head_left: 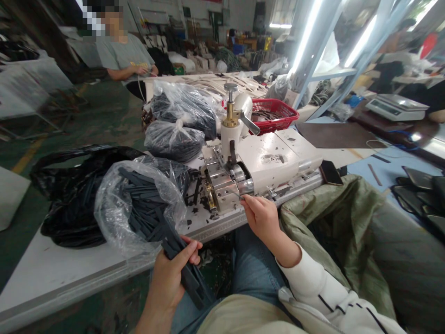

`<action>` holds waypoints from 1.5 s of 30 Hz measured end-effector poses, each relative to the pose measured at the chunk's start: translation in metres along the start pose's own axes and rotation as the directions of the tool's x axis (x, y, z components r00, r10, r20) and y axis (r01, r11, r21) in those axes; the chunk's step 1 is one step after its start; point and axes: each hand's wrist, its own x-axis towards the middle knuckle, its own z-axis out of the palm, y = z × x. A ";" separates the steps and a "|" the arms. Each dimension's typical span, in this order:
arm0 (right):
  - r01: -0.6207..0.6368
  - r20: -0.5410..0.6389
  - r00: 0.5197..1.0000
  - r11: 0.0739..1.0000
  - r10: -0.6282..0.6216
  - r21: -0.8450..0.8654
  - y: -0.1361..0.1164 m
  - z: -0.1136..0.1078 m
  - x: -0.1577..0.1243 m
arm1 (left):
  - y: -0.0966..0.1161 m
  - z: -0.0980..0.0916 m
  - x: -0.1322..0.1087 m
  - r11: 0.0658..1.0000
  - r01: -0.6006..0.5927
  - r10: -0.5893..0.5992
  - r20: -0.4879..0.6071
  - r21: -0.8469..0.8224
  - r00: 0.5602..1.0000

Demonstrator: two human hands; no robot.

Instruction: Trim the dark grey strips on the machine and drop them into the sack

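As right hand [260, 218] nears machine [267, 157], bagged dark strips [139, 208] sit left.

bench machine [260, 157] sitting on worktable [52, 278], center | plastic bag of strips [139, 208] lying left of machine | tied bags [177, 125] sitting behind that bag | basket [274, 116] sitting behind machine | woven sack [333, 232] hanging beyond table edge, lower right | digital scale [396, 106] standing upper right

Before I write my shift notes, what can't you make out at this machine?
Head view:
What the right hand pinches: too small to tell.
Strips in the left hand: fingers hide part of them.
Clear bag: plastic blurs the contents.
Red basket: the machine hides its near side.
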 end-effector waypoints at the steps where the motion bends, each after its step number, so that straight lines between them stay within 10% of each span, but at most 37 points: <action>1: 0.134 0.006 0.991 0.989 -0.134 -0.069 0.000 -0.003 -0.005 | 0.000 0.001 0.000 1.000 -0.001 0.001 0.011 0.001 1.000; 5: 0.461 -0.030 0.882 0.874 -0.470 -0.154 0.006 -0.008 -0.018 | -0.002 0.005 -0.003 1.000 -0.007 0.007 0.045 0.006 0.999; 11: 0.433 -0.037 0.898 0.897 -0.438 -0.087 0.006 -0.008 -0.023 | -0.003 0.004 -0.007 1.000 -0.020 0.020 0.026 0.013 0.999; 16: -0.006 0.035 0.999 0.977 -0.001 0.212 -0.004 0.009 -0.010 | -0.004 0.003 -0.009 1.000 -0.009 0.009 0.009 0.008 1.000; 21: -0.619 0.379 0.763 0.423 0.524 0.662 -0.004 0.031 0.022 | -0.004 0.004 -0.007 1.000 0.002 -0.002 0.000 0.012 1.000; 25: -0.612 0.385 0.701 0.228 0.600 0.758 0.000 0.038 0.038 | -0.003 0.001 -0.007 1.000 0.004 -0.003 -0.022 0.019 1.000; 34: -0.444 0.091 0.700 0.331 0.709 0.833 0.012 0.032 0.036 | -0.003 0.002 -0.007 1.000 0.022 -0.022 -0.022 -0.011 1.000; 37: -0.415 -0.244 0.631 0.587 0.736 0.695 0.029 -0.002 0.006 | -0.003 0.004 -0.008 0.999 0.037 -0.036 0.026 -0.034 0.999; 40: -0.655 -0.502 0.552 0.719 0.666 0.234 0.065 -0.061 -0.055 | -0.002 0.006 -0.011 0.994 0.098 -0.092 0.116 -0.047 0.989; 42: -0.794 -0.602 0.563 0.572 0.566 -0.205 0.095 -0.105 -0.104 | -0.001 0.009 -0.012 0.987 0.148 -0.135 0.189 -0.056 0.973; 45: -0.682 -0.457 0.715 0.384 0.530 -0.622 0.123 -0.150 -0.155 | -0.003 0.015 -0.013 0.976 0.207 -0.180 0.290 -0.065 0.940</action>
